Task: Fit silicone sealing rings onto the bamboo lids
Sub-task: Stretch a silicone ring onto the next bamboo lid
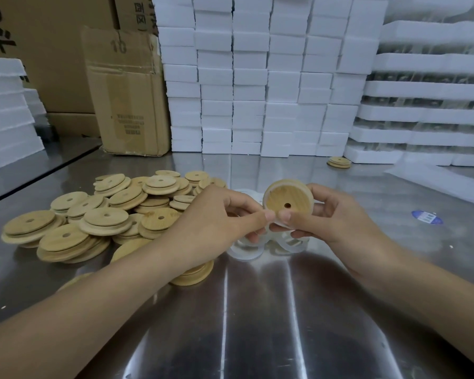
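on the near side of the lid pile (pixel 104 214) the steel table (pixel 257 337) lies open; behind the pile, foam blocks (pixel 257 91) and a cardboard box (pixel 129 105) block the way.

One view, head-worn wide-angle cam. It faced forward and down across the shiny stainless-steel tabletop (pixel 257 324). Close range: both forearms were in frame from the bottom corners. The left hand (pixel 216 214) and right hand (pixel 337 217) filled mid-frame. The round light-brown bamboo lid (pixel 288 198) they held sat just above centre, face toward the lens. Top of frame reached the stacked white foam blocks (pixel 257 77) and brown cardboard boxes (pixel 126 91) upper left. Straight edges bowed near the borders.
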Available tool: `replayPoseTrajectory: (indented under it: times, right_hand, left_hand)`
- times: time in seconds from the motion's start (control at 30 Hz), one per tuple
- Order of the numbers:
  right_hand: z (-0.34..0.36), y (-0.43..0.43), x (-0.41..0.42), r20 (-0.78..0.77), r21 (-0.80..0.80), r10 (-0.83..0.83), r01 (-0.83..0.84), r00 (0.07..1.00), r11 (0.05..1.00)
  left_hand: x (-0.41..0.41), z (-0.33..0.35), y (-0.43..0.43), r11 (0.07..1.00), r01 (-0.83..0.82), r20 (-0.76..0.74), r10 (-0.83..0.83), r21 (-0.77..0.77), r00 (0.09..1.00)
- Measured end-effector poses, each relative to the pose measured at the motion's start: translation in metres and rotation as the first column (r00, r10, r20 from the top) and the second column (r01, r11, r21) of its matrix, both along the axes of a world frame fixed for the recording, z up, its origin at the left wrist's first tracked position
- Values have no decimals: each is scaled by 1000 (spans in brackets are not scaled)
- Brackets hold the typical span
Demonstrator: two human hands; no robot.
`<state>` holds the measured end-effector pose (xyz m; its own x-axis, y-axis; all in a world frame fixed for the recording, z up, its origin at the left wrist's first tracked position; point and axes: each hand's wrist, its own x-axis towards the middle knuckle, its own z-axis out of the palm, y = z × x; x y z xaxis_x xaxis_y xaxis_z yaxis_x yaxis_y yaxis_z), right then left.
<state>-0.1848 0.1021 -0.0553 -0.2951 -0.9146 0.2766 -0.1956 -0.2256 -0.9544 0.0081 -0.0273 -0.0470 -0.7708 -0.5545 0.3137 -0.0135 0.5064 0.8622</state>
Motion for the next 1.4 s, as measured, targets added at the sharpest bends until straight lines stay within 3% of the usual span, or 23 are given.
replayPoseTrajectory:
  times: [0.4, 0.67, 0.87, 0.97, 1.4]
  right_hand:
    - [3, 0, 2, -160, -69, -61, 51, 985, 996]
    - [2, -1, 1, -133, -82, -55, 45, 990, 996]
    - [6, 1, -1, -23, -73, -34, 32, 999, 997]
    - [6, 2, -2, -29, -71, -19, 17, 999, 997]
    - [1, 0, -9, -39, -34, 55, -56, 998, 998]
  left_hand:
    - [-1, 0, 0, 999, -28, -49, 26, -39, 998]
    - [2, 3, 1, 998, -24, -14, 23, -65, 1000]
    - [3, 6, -5, 1000, 9, -7, -9, -15, 1000]
    - [3, 5, -3, 998, 37, -42, -35, 55, 999]
    - [0, 5, 3, 995, 5, -102, 5, 98, 995]
